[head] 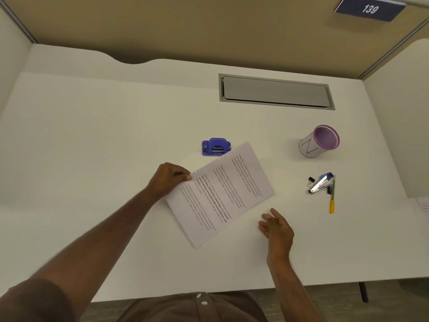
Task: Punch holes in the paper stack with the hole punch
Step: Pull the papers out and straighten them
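Fingers of the left hand (167,180) pinch the near-left edge of the printed white paper stack (220,194) lying angled on the white desk (92,135), its far corner over the blue hole punch (216,147), while the right hand (276,226) hovers open beside it.

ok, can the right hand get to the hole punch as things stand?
Probably yes. The right hand is open and holds nothing, beside the paper stack. The blue hole punch sits beyond the stack's far corner, so the reach passes over the paper, which the left hand pinches.
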A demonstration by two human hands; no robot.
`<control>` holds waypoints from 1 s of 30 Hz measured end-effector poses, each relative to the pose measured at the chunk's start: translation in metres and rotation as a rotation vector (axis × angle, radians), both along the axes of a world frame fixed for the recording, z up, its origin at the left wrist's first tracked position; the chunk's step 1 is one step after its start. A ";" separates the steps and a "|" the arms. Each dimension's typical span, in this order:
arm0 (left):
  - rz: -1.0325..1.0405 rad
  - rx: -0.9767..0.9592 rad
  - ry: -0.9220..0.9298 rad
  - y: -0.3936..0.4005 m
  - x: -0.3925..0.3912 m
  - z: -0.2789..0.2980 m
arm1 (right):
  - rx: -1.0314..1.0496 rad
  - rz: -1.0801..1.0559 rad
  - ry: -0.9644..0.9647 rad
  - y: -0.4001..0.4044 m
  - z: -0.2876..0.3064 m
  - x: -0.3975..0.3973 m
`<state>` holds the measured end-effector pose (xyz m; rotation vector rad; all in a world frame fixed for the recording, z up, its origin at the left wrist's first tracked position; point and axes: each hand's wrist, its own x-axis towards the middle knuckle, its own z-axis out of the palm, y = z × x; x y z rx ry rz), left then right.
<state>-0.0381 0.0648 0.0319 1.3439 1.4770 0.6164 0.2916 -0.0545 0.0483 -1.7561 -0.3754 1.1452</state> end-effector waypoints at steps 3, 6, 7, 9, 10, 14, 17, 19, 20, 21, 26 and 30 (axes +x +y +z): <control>0.069 0.008 -0.084 -0.003 0.005 0.003 | -0.001 0.053 0.103 0.013 0.006 -0.011; 0.178 0.010 -0.176 -0.003 0.014 0.008 | 0.103 0.160 0.227 0.034 0.018 -0.027; 0.211 0.015 -0.209 -0.003 0.017 0.010 | 0.138 0.192 0.285 0.042 0.022 -0.032; 0.267 0.019 -0.267 -0.004 0.022 0.014 | 0.182 0.205 0.367 0.058 0.030 -0.040; 0.293 0.018 -0.296 -0.004 0.024 0.016 | 0.207 0.203 0.377 0.066 0.032 -0.042; 0.326 0.003 -0.386 -0.003 0.024 0.020 | 0.357 0.250 0.344 0.090 0.043 -0.043; 0.255 -0.080 -0.463 0.000 0.017 0.025 | 0.431 0.348 0.264 0.102 0.055 -0.035; 0.129 -0.086 -0.494 0.006 0.014 0.037 | 0.451 0.426 0.192 0.108 0.063 -0.030; 0.069 -0.082 -0.509 0.009 0.013 0.046 | 0.458 0.463 0.155 0.111 0.068 -0.027; 0.025 -0.084 -0.530 0.014 0.013 0.056 | 0.463 0.500 0.120 0.113 0.073 -0.025; -0.028 -0.001 -0.536 0.038 0.027 0.096 | 0.508 0.647 -0.020 0.116 0.092 -0.023; 0.072 0.121 -0.482 0.040 0.044 0.111 | 0.536 0.647 -0.035 0.114 0.093 -0.022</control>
